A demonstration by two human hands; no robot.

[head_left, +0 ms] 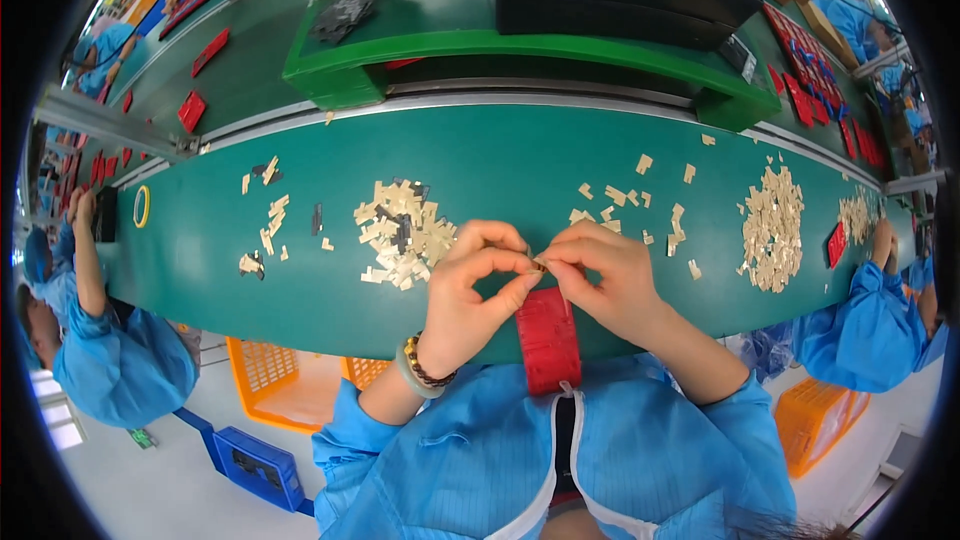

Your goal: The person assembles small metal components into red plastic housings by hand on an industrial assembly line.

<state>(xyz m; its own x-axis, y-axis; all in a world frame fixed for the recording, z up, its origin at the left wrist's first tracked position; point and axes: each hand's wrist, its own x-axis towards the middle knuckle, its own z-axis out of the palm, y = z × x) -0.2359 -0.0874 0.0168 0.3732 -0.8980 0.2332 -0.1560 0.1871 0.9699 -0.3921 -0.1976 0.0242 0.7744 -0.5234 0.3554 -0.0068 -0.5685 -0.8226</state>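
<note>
Two hands [478,292] together, pinching small piece [538,262] between them; red case [550,342] just below.

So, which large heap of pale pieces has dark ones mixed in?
The left heap, beside the person's left hand; the large right heap looks entirely pale.

Head view, read from my remote station: no legible text. I note one pale, label-like patch [741,58] by the right end of the black box [610,2], above the green shelf edge [440,46]; any marks there are too small for me to make out, wording or numbers.
</note>
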